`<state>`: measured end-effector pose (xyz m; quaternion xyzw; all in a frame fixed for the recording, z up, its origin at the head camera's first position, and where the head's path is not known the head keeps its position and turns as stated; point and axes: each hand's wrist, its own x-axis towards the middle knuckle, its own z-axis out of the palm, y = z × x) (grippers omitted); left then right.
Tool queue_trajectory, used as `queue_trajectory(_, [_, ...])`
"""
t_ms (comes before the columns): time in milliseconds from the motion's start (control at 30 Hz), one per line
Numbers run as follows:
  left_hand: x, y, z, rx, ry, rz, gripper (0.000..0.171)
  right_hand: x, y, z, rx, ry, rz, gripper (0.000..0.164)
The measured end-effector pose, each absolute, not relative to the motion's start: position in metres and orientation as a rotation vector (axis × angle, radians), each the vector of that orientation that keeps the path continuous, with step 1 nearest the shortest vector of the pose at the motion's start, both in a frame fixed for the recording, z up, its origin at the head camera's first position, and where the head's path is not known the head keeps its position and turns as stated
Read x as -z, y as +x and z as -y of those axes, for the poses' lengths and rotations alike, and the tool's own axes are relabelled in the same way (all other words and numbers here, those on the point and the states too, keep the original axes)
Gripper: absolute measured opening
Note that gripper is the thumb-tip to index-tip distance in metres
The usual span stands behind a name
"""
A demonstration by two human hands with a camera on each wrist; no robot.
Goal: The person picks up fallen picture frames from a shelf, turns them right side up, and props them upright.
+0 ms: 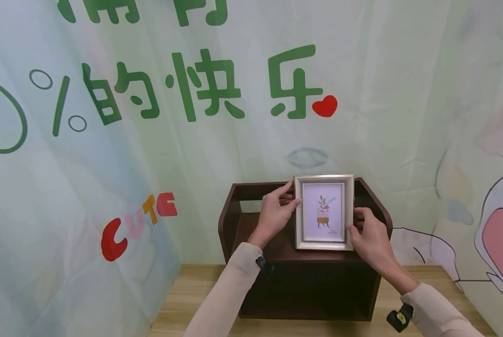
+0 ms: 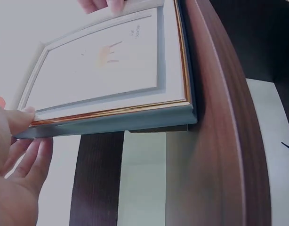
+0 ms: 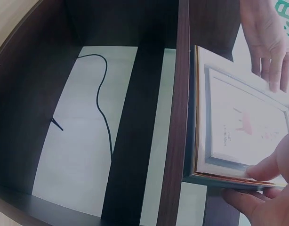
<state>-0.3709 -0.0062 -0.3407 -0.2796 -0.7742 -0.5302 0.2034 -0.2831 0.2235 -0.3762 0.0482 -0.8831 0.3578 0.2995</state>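
A silver-gold picture frame (image 1: pixel 324 245) stands upright, face toward me, its lower edge at the front of the upper board of a small dark-brown shelf unit (image 1: pixel 247 231). Its print shows a plant in an orange pot on legs. My left hand (image 1: pixel 276 213) holds the left side, thumb on the front and fingers behind. On the opposite side, my right hand (image 1: pixel 371 236) pinches the edge, low down. In the left wrist view, the left thumb (image 2: pixel 20 120) lies on the frame's rim. The right wrist view shows the right thumb (image 3: pixel 267 167) on the rim, fingers underneath.
Below the upper board is an open dark compartment (image 1: pixel 306 290); a thin black cable (image 3: pixel 105 94) shows through its back opening. The unit sits on a light wood-grain table (image 1: pixel 192 290). A printed curtain (image 1: pixel 251 150) hangs behind and at both sides.
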Motion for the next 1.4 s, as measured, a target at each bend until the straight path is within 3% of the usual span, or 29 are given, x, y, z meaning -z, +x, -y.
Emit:
queue_trajectory(400, [0.347,-0.358,0.009,1.46,-0.849,2.04,0.057,0.383,-0.281,-0.224,-0.962,0.195,2.263,0.045])
queue_trajectory(600, [0.351,-0.346,0.009,1.399,-0.845,2.014,0.057,0.382,-0.278,-0.227,-0.968,0.201,2.257,0.041])
queue_trajectory(967, [0.379,-0.334,0.007,1.538,-0.653,2.055,0.042,0.379,-0.277,-0.231,-0.97,0.245,2.254,0.041])
queue_trajectory(1400, [0.385,-0.334,0.005,1.419,-0.569,2.061,0.028,0.38,-0.273,-0.23,-0.97,0.248,2.247,0.045])
